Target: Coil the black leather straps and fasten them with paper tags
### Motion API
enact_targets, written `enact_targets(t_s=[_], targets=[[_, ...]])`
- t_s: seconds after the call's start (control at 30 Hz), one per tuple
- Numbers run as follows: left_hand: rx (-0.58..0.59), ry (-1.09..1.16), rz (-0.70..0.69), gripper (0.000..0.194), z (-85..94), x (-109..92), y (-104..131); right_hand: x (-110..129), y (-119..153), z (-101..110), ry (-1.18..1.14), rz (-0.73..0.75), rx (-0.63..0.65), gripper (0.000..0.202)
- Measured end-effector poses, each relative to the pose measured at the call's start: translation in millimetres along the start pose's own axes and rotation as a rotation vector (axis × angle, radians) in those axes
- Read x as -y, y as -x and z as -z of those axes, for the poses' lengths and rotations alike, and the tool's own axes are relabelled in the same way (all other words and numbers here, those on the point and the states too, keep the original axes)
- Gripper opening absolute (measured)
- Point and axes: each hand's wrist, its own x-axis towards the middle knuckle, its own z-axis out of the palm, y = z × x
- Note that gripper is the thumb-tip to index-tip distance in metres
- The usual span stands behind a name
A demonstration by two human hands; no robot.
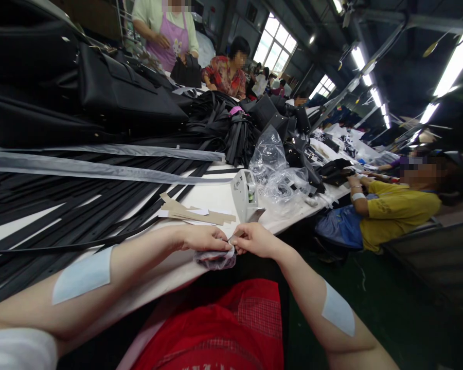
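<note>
Close in front of me, at the table's near edge, lies a small clear plastic bag (216, 260) with something dark and reddish inside. My left hand (205, 238) rests over the bag, its fingers closed on the upper edge. My right hand (257, 240) meets it from the right in a pinch; a thin dark edge shows between the fingertips, too small to name. Just beyond both hands stands a white dispenser-like device (242, 196). Brown and white paper strips (193, 211) lie left of it.
Long black straps (73, 205) cover the table's left side, below black handbags (123, 90). Crumpled clear plastic (273, 169) lies beyond the device. A person in yellow (401, 210) sits at the right; another in a purple apron (172, 41) stands across the table.
</note>
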Motion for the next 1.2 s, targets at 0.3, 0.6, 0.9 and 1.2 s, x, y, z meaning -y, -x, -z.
enact_targets(t_s=[0.3,0.6,0.9,1.2], targets=[[-0.245,0.325,-0.023,0.038,8.3,-13,5,-3,23,-41,0.704,0.448,-0.494,0.048],[-0.342,0.422,-0.053,0.044,11.2,-14,3,-18,1,15,0.326,0.357,-0.833,0.034],[-0.366,0.391,-0.074,0.049,15.1,-21,7,-54,-39,63,-0.146,0.049,-0.846,0.026],[-0.368,0.361,-0.098,0.046,15.4,-17,6,-73,-2,32,-0.298,-0.068,-0.867,0.027]])
